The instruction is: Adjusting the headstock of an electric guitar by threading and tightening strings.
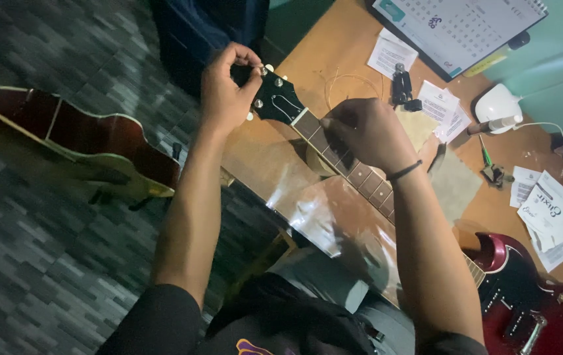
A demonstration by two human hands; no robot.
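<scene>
- Head view: left hand [225, 89] pinches a tuning peg [263, 70] on the red guitar's headstock [278, 102]; right hand [367, 131] presses closed on the fretboard [347, 161] beside it.
- Restringing looks midway: a loose string coil [344, 82] lies beyond the grip.
- Farther out, paper packets [557, 217] litter the wooden desk [268, 158]; another guitar [77, 141] rests on a dark patterned floor [45, 263].

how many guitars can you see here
2. A dark red electric guitar lies across the wooden table, both hands at its neck and headstock. Another reddish-brown guitar rests at left over the floor. More may lie out of view.
</scene>
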